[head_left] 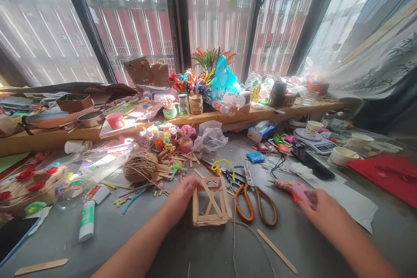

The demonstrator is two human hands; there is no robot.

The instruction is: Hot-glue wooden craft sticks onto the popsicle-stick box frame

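My left hand point(183, 194) is closed on the upper left edge of a small open frame of craft sticks point(212, 219), with crossed sticks on one side. My right hand point(321, 207) grips a pink hot glue gun point(295, 189), its nozzle pointing left over the table. Between the two hands lie scissors point(257, 195) with orange-brown handles. Twine point(234, 243) trails from near the frame toward the front edge. One loose craft stick point(276, 251) rests front right, another stick point(41, 266) front left.
Left of the frame sit a ball of twine point(140, 166) and a glue stick point(87, 221). White paper point(353, 204), a black phone point(312, 163) and a kitchen scale point(314, 142) bearing a paper cup point(314, 128) are on the right. A cluttered wooden ledge point(208, 120) runs behind.
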